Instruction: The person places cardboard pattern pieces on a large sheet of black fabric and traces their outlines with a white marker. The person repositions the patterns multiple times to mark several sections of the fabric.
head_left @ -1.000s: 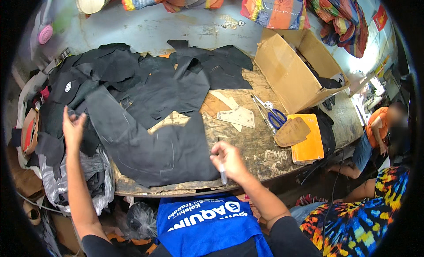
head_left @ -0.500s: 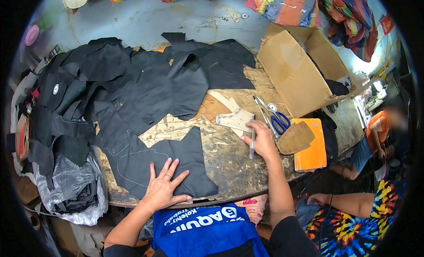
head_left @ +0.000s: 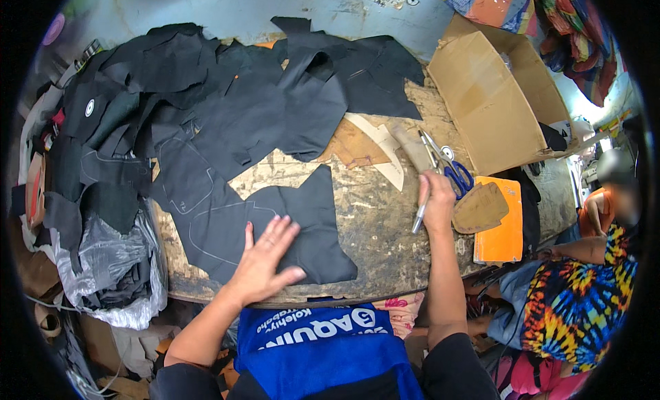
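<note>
in the head view, the left hand lies flat and open on the black leather-like sheet, fingers spread, thumb out to the right. the right hand is curled around a clear-barrelled pen, just left of the blue-handled scissors. a blurred tan piece sits right above those fingers; i cannot tell whether they hold it too. beside it, a cream pattern piece rests on the desk.

the sheet's near part is on the near side of the desk, left of centre, close to the rim. the left palm could smudge the pale outline beneath it if it slides, and uneven pressure could drag or crease the sheet, bending the drawn shape. with the scissors so close, the right hand could knock their handles, or brush the brown pattern piece that overlaps the orange notebook.

the near part of the sheet runs long across the desk, left to right, with one sharp corner pointing away from the person. the outline follows much the same axis, its rounded end to the left. the pen slants steeply, its lower end pointing toward the near rim; which end writes, i cannot tell.
</note>
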`<state>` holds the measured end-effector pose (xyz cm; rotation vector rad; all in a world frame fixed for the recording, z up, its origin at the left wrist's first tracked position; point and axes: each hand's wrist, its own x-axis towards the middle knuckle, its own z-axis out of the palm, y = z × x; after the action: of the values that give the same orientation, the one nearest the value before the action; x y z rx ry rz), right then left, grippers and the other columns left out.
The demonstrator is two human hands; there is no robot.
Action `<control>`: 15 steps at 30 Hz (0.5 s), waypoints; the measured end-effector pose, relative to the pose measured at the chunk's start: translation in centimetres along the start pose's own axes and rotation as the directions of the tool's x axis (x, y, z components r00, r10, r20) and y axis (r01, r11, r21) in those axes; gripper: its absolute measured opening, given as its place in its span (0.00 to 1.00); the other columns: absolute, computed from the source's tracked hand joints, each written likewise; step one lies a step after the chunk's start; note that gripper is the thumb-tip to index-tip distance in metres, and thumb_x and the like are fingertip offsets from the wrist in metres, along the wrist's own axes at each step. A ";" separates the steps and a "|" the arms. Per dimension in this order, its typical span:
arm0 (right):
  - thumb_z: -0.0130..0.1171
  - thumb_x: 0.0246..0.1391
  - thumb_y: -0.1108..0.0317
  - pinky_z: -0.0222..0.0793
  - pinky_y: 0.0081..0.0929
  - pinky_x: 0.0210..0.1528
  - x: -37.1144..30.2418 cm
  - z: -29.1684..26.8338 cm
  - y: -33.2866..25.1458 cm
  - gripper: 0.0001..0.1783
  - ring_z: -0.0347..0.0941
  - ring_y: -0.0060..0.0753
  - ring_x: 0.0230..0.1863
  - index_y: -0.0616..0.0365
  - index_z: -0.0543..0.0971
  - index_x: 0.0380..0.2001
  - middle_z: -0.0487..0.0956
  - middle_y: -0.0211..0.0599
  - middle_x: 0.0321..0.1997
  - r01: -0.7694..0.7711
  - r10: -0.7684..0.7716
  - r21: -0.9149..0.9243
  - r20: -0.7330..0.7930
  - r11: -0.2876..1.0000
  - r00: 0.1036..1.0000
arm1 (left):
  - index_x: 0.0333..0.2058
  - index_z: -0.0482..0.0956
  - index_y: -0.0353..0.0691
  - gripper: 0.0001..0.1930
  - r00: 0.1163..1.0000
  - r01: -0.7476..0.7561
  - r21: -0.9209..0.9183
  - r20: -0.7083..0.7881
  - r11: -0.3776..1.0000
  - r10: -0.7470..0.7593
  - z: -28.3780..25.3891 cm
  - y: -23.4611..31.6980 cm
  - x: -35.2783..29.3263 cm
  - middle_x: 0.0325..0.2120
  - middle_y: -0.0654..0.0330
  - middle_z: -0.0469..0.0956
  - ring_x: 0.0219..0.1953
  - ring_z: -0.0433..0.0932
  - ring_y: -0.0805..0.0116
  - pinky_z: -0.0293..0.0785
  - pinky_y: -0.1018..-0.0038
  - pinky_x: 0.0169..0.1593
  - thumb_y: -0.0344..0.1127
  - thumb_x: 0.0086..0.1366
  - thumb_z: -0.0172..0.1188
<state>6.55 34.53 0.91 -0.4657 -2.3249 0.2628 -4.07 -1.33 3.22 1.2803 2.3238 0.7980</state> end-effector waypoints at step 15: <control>0.52 0.59 0.74 0.65 0.17 0.14 -1.2 -2.5 -4.3 0.09 0.73 0.26 0.18 0.67 0.70 0.41 0.76 0.41 0.30 -0.542 0.647 0.760 0.216 0.358 0.731 | 0.45 0.76 0.36 0.16 0.940 -0.062 -0.168 -0.340 0.984 0.002 0.4 -0.2 -0.9 0.45 0.51 0.77 0.55 0.72 0.56 0.58 0.57 0.61 0.31 0.57 0.61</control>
<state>8.02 30.22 3.28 -0.8139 -1.5481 1.5223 -3.53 -2.09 2.86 1.1824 2.4240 1.2948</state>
